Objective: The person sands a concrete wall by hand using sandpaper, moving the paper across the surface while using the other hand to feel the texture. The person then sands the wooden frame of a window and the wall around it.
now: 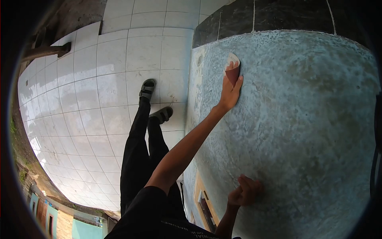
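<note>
My left hand [232, 89] lies against the blue-grey wall [302, 111], its back toward the camera. It holds a folded piece of reddish-brown sandpaper [232, 75] with a pale side showing past the fingertips. The fingers are over the pale part, and the thumb rests along the brown fold. Lower in the view, my right hand [245, 191] is close to the same wall with its fingers curled in. Nothing shows in it, though its palm side is hidden. The wall surface is mottled and patchy.
White floor tiles [87, 91] spread along the left, with my sandalled feet [155, 103] near the wall's base. Dark tiles [274, 16] border the wall at the top. A wood-framed opening [205, 203] is at lower centre. A brown wooden piece [47, 51] stands at upper left.
</note>
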A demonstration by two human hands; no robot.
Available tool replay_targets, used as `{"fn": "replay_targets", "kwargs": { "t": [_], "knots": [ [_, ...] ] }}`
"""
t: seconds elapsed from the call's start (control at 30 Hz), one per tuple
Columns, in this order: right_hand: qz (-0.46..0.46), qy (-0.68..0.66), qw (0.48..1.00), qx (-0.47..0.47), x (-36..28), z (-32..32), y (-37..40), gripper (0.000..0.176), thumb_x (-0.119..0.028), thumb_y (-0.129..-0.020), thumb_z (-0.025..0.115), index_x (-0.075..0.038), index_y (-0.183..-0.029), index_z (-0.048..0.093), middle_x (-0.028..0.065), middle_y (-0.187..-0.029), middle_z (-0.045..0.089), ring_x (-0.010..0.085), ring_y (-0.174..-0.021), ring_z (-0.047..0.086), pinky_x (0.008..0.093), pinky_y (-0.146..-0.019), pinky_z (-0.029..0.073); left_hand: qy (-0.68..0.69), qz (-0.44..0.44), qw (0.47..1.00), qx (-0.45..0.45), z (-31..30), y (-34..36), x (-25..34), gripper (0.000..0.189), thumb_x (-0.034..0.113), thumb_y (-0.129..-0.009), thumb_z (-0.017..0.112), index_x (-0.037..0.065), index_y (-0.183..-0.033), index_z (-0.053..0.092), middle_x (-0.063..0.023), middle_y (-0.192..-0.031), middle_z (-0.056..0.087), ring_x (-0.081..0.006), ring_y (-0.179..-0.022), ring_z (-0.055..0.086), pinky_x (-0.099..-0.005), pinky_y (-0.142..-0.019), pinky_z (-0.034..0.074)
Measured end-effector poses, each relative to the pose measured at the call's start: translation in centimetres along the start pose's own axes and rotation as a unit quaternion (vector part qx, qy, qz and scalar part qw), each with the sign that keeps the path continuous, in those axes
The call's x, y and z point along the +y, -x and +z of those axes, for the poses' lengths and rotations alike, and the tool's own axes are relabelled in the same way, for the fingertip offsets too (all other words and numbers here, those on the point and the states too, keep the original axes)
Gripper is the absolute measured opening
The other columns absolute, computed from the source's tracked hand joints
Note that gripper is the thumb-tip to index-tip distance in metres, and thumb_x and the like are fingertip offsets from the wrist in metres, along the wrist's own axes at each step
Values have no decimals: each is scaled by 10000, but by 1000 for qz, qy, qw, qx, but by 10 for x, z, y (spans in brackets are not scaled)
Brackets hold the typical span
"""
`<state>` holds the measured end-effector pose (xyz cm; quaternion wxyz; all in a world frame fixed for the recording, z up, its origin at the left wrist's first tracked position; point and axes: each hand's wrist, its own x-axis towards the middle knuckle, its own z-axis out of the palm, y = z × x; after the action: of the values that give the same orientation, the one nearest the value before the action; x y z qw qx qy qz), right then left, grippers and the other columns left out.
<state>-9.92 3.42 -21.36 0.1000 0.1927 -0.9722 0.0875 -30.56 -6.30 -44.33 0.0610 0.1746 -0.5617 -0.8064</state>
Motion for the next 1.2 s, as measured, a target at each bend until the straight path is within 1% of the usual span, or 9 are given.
{"fn": "replay_targets", "kwargs": {
  "t": [0.2,0.3,0.47,0.57,0.8,0.9,1.03,1.07,1.2],
  "knots": [
    [18,-9,1000,8,-4,17,-13,217,8,-826,483,-125,-860,652,8,-848,708,164,-718,646,402,-933,370,-39,-4,997,-66,1,98,12,610,281,-1007,400,61,-1537,192,-174,-1613,66,-375,-1481,35,-452,-1182,29],
    [49,-6,998,-36,-5,25,-30,166,-58,-888,530,-140,-904,674,48,-946,711,214,-881,652,435,-963,370,-48,-21,995,-85,-1,117,12,624,281,-1001,404,57,-1539,178,-167,-1616,47,-374,-1483,19,-457,-1182,16],
    [35,262,953,-150,-9,66,-77,341,-137,-892,602,-298,-1190,644,79,-1379,552,235,-1295,501,559,-1145,-13,-54,17,998,-23,-8,-19,2,615,307,-1015,399,26,-1524,199,-189,-1600,124,-355,-1481,65,-439,-1184,58],
    [95,230,948,-198,-14,92,-82,401,-151,-901,585,-324,-1263,604,102,-1467,464,251,-1383,402,596,-1105,-150,13,49,998,-36,-22,-80,-5,620,319,-1018,414,8,-1514,211,-194,-1591,156,-355,-1477,98,-428,-1185,83],
    [116,188,955,-198,-16,101,-82,372,-174,-919,548,-269,-1274,605,117,-1488,435,262,-1401,376,619,-1083,-185,0,-11,995,-96,-12,8,38,616,335,-1012,425,108,-1540,205,-158,-1613,84,-364,-1485,20,-473,-1185,53],
    [115,187,956,-194,-17,102,-84,353,-155,-924,534,-249,-1253,620,110,-1482,445,264,-1388,398,622,-1082,-184,-38,-22,998,-46,1,-27,51,623,343,-1015,419,92,-1540,194,-158,-1615,64,-366,-1485,-4,-495,-1180,36],
    [136,155,962,-180,-17,102,-86,333,-115,-910,546,-240,-1203,645,105,-1464,468,269,-1367,429,610,-1090,-186,73,-90,991,72,-2,-129,-5,646,401,-1000,432,-14,-1470,280,-260,-1371,474,-413,-1236,440,-445,-1086,283],
    [137,147,964,-173,-18,102,-85,329,-102,-903,554,-233,-1189,650,107,-1455,479,270,-1364,432,605,-1094,-186,83,-184,978,53,-8,-142,-22,617,408,-1005,410,-17,-1445,325,-286,-1444,385,-444,-1320,361,-473,-1113,254],
    [139,139,967,-162,-20,104,-87,325,-86,-892,559,-219,-1172,657,105,-1438,498,270,-1349,451,594,-1099,-190,31,-204,978,-14,-4,-122,24,617,427,-1016,358,11,-1467,300,-306,-1547,159,-516,-1420,108,-509,-1167,146]
  ]
}}
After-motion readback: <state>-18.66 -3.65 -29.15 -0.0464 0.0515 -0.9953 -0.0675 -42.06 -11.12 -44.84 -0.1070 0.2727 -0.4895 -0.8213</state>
